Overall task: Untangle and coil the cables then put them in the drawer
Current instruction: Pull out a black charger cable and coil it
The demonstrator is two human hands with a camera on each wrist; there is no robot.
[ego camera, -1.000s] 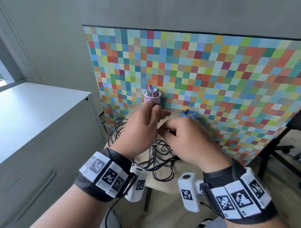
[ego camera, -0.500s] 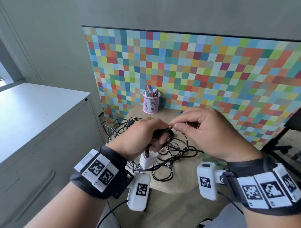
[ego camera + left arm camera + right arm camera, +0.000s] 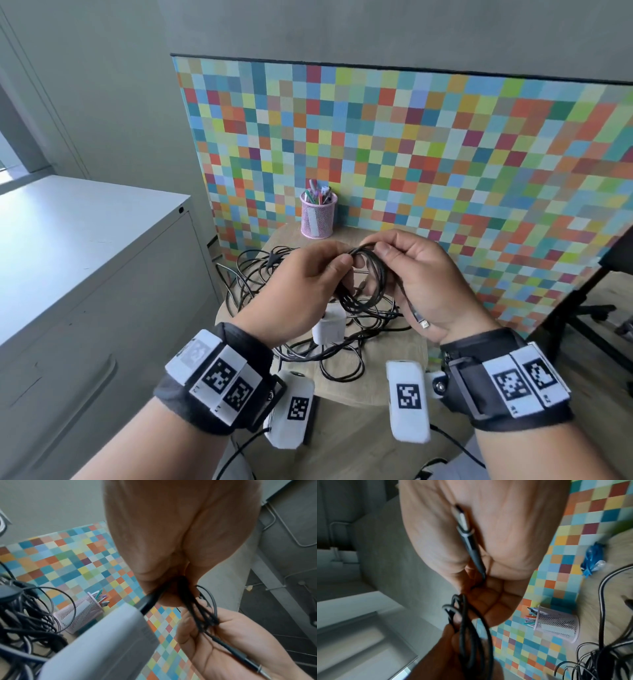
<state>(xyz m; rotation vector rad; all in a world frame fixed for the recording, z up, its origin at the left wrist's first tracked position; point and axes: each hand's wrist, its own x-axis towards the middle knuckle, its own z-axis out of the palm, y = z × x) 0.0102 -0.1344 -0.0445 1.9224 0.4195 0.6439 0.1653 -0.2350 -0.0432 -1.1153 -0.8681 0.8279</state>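
A coil of black cable point(image 3: 364, 284) hangs above the round table between both hands. My left hand point(image 3: 342, 274) pinches the loops at their left side point(image 3: 185, 586). My right hand point(image 3: 380, 250) pinches the top of the loops, and the cable's silver plug end point(image 3: 423, 322) point(image 3: 464, 522) lies across its palm. A white charger block point(image 3: 329, 327) point(image 3: 106, 642) dangles under the left hand on the same cable. More tangled black cables point(image 3: 270, 274) point(image 3: 22, 615) lie on the table point(image 3: 387, 380). The grey cabinet drawer point(image 3: 102, 370) at the left is closed.
A pink mesh pen cup point(image 3: 318, 219) point(image 3: 556, 627) stands at the table's back edge against the chequered panel point(image 3: 445, 171). A blue cable bundle point(image 3: 592, 557) lies on the table near the panel. A dark chair base point(image 3: 582, 308) stands at the right.
Both hands have lifted the black coil and charger up off the table toward me. The right hand has turned palm-up, so the plug end now lies across it.
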